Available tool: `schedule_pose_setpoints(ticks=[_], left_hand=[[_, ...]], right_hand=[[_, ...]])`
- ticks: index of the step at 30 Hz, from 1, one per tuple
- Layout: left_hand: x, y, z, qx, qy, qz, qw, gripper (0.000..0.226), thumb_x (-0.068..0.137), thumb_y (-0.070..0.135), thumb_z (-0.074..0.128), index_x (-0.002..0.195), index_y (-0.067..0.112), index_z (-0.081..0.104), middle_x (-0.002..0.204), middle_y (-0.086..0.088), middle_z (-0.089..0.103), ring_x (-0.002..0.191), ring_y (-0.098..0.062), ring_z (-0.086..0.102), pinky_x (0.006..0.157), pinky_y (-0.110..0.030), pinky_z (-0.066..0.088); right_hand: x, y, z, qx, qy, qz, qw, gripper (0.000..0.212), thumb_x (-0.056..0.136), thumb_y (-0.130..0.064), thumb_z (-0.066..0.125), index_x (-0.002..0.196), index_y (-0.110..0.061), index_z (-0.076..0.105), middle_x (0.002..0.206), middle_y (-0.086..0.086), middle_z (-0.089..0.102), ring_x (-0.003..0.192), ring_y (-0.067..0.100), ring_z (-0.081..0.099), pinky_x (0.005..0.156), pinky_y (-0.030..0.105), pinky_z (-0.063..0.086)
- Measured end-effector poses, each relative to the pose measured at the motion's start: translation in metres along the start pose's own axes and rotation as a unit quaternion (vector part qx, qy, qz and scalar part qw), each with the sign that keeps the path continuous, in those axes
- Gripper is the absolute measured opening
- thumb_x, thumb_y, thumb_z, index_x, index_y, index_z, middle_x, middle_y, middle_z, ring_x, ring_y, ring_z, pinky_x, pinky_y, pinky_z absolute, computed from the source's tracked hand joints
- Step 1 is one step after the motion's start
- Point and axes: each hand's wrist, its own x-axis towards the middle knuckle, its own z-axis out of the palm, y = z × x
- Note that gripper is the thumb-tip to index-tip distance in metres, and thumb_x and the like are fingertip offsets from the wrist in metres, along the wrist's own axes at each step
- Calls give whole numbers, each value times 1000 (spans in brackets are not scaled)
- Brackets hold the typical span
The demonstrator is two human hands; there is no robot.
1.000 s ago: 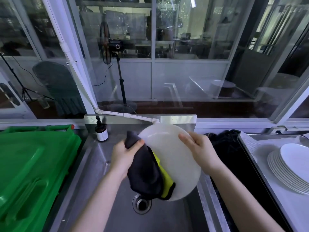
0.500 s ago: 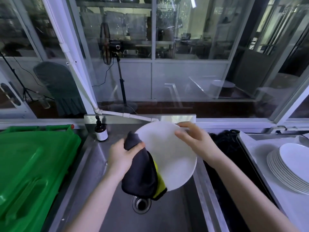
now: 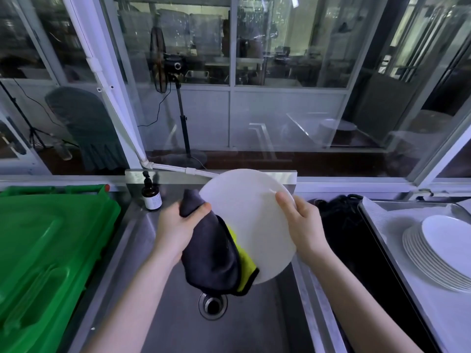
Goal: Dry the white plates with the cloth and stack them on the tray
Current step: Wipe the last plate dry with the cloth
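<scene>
Holding a round, smooth white plate (image 3: 251,222) at centre frame, above the steel sink (image 3: 165,314); pinching its right rim with the right hand (image 3: 305,225), thumb across the face; clutching a soft dark-grey cloth (image 3: 211,256) with yellow lining in the left hand (image 3: 175,230), pressed to the left rim; at right, glossy stack of plates (image 3: 443,253) on the metal tray (image 3: 377,242).

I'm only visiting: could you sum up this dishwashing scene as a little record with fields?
Left hand: grips the dark cloth against the white plate
Right hand: holds the plate's right rim
Plate: tilted over the sink
Tray: at right, bearing a stack of plates
Also: brown bottle, green bin at left
</scene>
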Motion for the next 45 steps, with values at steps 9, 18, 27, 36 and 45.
schedule_pose_setpoints(ticks=[9, 18, 27, 36, 45], left_hand=[[8, 21, -9, 144, -232, 145, 951, 31, 71, 28, 87, 84, 43, 63, 80, 41, 65, 81, 24, 57, 70, 0, 38], [17, 37, -9, 166, -177, 137, 960, 25, 65, 45, 85, 72, 31, 66, 68, 27, 66, 64, 10, 56, 60, -12, 41], [10, 41, 0, 119, -162, 114, 973, 17, 71, 38, 85, 74, 36, 69, 73, 24, 71, 71, 12, 61, 62, -10, 45], [-40, -2, 41, -200, 98, -203, 954, 25, 77, 40, 80, 80, 17, 69, 75, 6, 74, 77, -12, 70, 68, -28, 55], [-4, 25, -9, 103, -77, 114, 985, 23, 70, 38, 86, 71, 29, 64, 69, 30, 66, 64, 14, 57, 58, -9, 41]], right_hand=[[6, -16, -2, -211, -156, -130, 956, 52, 97, -37, 61, 63, -3, 42, 58, -1, 37, 53, 8, 34, 52, 25, 27], [-1, -5, -6, -97, -107, -50, 988, 58, 96, -43, 61, 78, 11, 51, 64, 0, 44, 59, 13, 41, 58, 28, 32], [-1, -12, -7, -121, -96, -82, 985, 58, 95, -42, 64, 71, 9, 48, 60, 2, 38, 55, 11, 36, 53, 29, 28], [-18, 1, 37, 140, 164, 52, 975, 43, 100, -44, 53, 87, -4, 59, 71, -2, 59, 67, 11, 55, 59, 27, 45], [25, -51, -23, -184, -148, -117, 965, 19, 90, -36, 72, 101, -21, 69, 79, -6, 73, 72, 2, 64, 66, 20, 48]])
